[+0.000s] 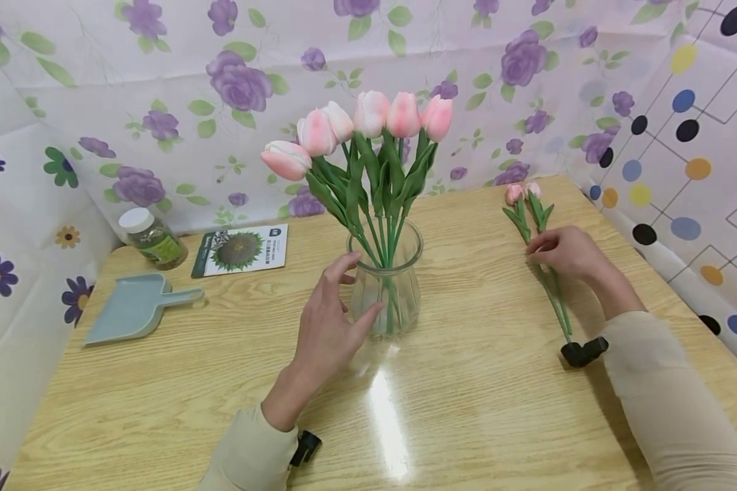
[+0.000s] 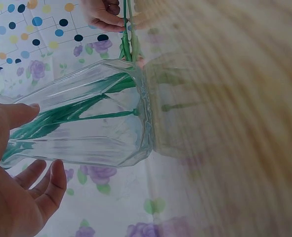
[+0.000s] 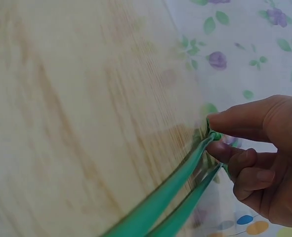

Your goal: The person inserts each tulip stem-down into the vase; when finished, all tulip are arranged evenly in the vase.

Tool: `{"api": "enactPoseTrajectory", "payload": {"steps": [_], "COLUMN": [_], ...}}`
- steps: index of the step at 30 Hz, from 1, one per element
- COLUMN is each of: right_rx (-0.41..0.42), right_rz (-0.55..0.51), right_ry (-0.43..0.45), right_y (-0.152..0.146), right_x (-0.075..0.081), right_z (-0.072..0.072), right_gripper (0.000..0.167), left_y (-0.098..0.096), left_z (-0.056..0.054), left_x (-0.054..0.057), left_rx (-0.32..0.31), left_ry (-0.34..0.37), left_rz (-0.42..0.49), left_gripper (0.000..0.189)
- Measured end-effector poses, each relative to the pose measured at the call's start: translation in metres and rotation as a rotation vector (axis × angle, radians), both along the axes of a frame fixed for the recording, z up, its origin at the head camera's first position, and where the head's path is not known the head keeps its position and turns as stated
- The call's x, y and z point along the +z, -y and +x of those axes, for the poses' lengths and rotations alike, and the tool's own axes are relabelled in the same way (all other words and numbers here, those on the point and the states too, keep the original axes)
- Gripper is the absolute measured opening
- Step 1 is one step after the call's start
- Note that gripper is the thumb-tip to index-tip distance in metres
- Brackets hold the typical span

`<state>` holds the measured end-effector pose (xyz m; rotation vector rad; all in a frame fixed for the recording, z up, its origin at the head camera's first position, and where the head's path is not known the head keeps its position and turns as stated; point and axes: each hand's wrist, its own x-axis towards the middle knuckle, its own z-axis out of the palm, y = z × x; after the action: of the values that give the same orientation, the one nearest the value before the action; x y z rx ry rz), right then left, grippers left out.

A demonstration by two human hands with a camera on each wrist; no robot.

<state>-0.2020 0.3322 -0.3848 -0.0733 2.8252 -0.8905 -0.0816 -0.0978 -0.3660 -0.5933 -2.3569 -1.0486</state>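
A clear glass vase (image 1: 383, 300) stands upright mid-table, holding several pink tulips (image 1: 371, 116) with green leaves. My left hand (image 1: 331, 320) is cupped loosely at the vase's left side, thumb in front and fingertips by the rim; in the left wrist view, thumb and fingers lie either side of the vase (image 2: 101, 131), and firm contact cannot be told. At the right, two more pink tulips (image 1: 516, 194) lie side by side on the table. My right hand (image 1: 568, 254) pinches a tulip stem (image 3: 216, 136) between thumb and index finger, just below the leaves.
On the wooden table (image 1: 221, 389), a grey-blue dustpan (image 1: 129, 314), a white-capped jar (image 1: 153, 239) and a sunflower picture card (image 1: 241, 250) sit at the left. Flower-print cloth (image 1: 178, 41) hangs behind, and dotted cloth (image 1: 700, 157) borders the right side.
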Motion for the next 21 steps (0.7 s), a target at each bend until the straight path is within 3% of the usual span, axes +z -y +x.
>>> {"api": "enactPoseTrajectory", "payload": {"steps": [14,21], "right_rx": [0.069,0.098], "right_rz": [0.065,0.012], "right_ry": [0.011,0.043], "right_y": [0.005,0.012], "right_x": [0.0,0.0], "right_z": [-0.005,-0.005], "right_gripper": [0.016,0.023], "left_y": [0.0,0.001], "left_z": [0.0,0.0], "left_x": [0.0,-0.001], "left_rx": [-0.001,-0.002], "left_ry": [0.001,0.006], "left_rz": [0.004,0.002], "left_gripper": [0.087,0.088]}}
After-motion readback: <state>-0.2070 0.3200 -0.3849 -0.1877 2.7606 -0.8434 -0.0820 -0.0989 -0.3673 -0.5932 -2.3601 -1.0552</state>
